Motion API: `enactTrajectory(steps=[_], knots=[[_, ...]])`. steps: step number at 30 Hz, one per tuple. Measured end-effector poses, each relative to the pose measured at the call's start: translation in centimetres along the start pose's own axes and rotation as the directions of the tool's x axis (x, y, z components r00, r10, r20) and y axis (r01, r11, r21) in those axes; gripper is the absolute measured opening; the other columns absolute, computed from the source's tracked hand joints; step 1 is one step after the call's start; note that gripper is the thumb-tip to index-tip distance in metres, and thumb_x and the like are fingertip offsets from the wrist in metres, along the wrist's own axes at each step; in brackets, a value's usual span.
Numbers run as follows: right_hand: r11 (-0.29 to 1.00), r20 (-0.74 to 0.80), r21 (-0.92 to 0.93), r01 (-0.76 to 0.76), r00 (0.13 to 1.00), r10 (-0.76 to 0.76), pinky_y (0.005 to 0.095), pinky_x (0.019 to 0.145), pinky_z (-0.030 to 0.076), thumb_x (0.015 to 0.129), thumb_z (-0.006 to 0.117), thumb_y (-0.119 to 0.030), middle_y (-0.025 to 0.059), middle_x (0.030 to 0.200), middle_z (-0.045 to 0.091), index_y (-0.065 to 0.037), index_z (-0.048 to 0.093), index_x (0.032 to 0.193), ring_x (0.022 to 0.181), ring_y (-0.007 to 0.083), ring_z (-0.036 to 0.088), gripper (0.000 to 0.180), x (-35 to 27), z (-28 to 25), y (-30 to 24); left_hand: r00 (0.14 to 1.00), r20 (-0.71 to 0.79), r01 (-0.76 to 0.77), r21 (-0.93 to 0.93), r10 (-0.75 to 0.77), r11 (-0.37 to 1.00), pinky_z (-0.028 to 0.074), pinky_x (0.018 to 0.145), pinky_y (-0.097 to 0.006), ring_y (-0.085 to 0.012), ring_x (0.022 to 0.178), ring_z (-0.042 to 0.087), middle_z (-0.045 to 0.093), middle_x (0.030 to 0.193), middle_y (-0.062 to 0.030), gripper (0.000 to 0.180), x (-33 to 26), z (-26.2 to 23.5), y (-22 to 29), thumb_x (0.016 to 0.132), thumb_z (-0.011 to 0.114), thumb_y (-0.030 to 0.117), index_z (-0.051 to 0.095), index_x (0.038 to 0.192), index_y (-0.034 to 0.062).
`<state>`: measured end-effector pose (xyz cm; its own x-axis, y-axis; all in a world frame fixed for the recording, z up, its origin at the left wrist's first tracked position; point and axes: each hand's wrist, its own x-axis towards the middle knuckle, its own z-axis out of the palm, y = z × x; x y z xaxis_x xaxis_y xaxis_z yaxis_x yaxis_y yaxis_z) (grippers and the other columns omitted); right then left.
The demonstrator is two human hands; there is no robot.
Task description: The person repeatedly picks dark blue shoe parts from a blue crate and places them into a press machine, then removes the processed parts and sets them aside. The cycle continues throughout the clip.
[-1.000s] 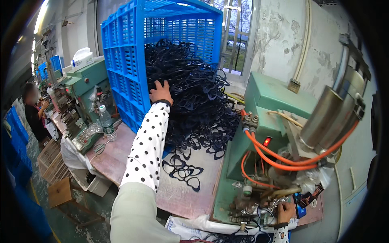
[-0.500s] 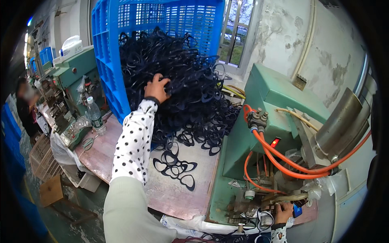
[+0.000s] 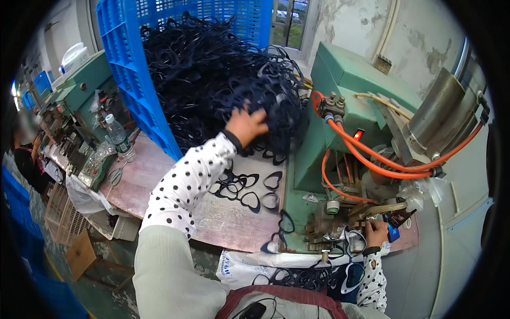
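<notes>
A big heap of dark navy looped pieces (image 3: pixel 212 80), thin and flexible-looking, spills out of a blue crate (image 3: pixel 139 90) onto the table. My left hand (image 3: pixel 246 127) is at the heap's near edge, its fingers spread and slightly blurred, with no piece plainly gripped. In front of it lie several loose loops (image 3: pixel 239 189), some heart-shaped. At the lower right, my right hand (image 3: pixel 377 232) is at the working end of a green machine (image 3: pixel 350 106), fingers closed. What they hold is hidden. A dark loop with a pale edge (image 3: pixel 355 240) hangs beside that hand.
Orange hoses (image 3: pixel 382 169) curve across the green machine. A water bottle (image 3: pixel 120 139) and scissors (image 3: pixel 115 176) are on the table's left side. More loops (image 3: pixel 297 277) lie on a white sack (image 3: pixel 234 266) at my lap. A person (image 3: pixel 29 159) sits far left.
My left hand has moved right and nearer, off the heap's middle. More loops now lie spread on the table toward the machine. My right hand stays by the machine; the view has shifted downward.
</notes>
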<state>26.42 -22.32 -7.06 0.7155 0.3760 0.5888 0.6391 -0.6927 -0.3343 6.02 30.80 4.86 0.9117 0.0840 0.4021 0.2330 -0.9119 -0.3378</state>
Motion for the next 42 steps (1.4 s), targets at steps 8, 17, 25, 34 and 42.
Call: enactTrajectory(steps=[8,17,25,34,42], knots=[[0.999,0.063,-0.039,0.008,0.998,-0.005,0.0428,0.080,0.044,0.075,0.072,-0.022,0.0141,0.083,0.063,-0.006,0.070,0.076,0.086,0.0339,0.056,0.016,0.3,1.6,2.7,0.916,0.350,-0.094,-0.284,0.195,0.954,0.040,0.103,-0.055,-0.0438,0.131,0.038,0.024,0.157,-0.0006,0.046,-6.0,1.9,3.5,0.080,0.063,0.008,0.066,0.119,0.0314],[0.996,0.138,0.056,-0.065,0.989,0.057,0.0407,0.080,0.047,0.080,0.072,-0.024,0.0122,0.085,0.068,-0.007,0.074,0.085,0.087,0.0315,0.059,0.018,0.8,0.5,1.2,0.936,0.280,0.308,-0.368,-0.211,0.877,0.054,0.070,-0.039,-0.0318,0.084,0.065,0.067,0.094,-0.0123,0.013,-10.7,-9.5,10.3,0.084,0.063,0.014,0.070,0.096,0.0109],[0.989,0.030,0.078,-0.123,0.992,0.121,0.0422,0.075,0.048,0.087,0.065,-0.026,0.0132,0.089,0.068,-0.008,0.070,0.094,0.085,0.0334,0.062,0.020,0.8,0.7,-0.1,0.940,0.243,0.341,-0.679,-0.239,0.650,0.050,0.063,-0.039,-0.0278,0.075,0.059,0.053,0.084,-0.0091,0.037,-22.7,-8.7,28.6,0.079,0.071,0.029,0.061,0.111,0.0136],[0.969,-0.023,0.228,-0.089,0.995,0.097,0.0400,0.074,0.050,0.085,0.067,-0.020,0.0132,0.088,0.069,-0.010,0.072,0.096,0.083,0.0314,0.065,0.016,0.8,0.6,0.3,0.782,0.235,0.612,-0.460,-0.577,0.643,0.049,0.065,-0.045,-0.0364,0.074,0.060,0.057,0.083,-0.0153,0.030,-20.9,-3.7,25.2,0.079,0.073,0.030,0.060,0.074,0.0027],[0.918,-0.001,0.392,-0.056,0.998,0.062,0.0387,0.072,0.050,0.081,0.072,-0.018,0.0122,0.085,0.069,-0.013,0.074,0.095,0.078,0.0300,0.064,0.015,0.8,1.3,0.4,0.578,0.469,0.805,-0.463,-0.668,0.371,0.050,0.073,-0.048,-0.0414,0.085,0.064,0.066,0.092,-0.0221,0.048,-17.0,1.0,25.3,0.075,0.074,0.025,0.049,0.109,0.0036]])
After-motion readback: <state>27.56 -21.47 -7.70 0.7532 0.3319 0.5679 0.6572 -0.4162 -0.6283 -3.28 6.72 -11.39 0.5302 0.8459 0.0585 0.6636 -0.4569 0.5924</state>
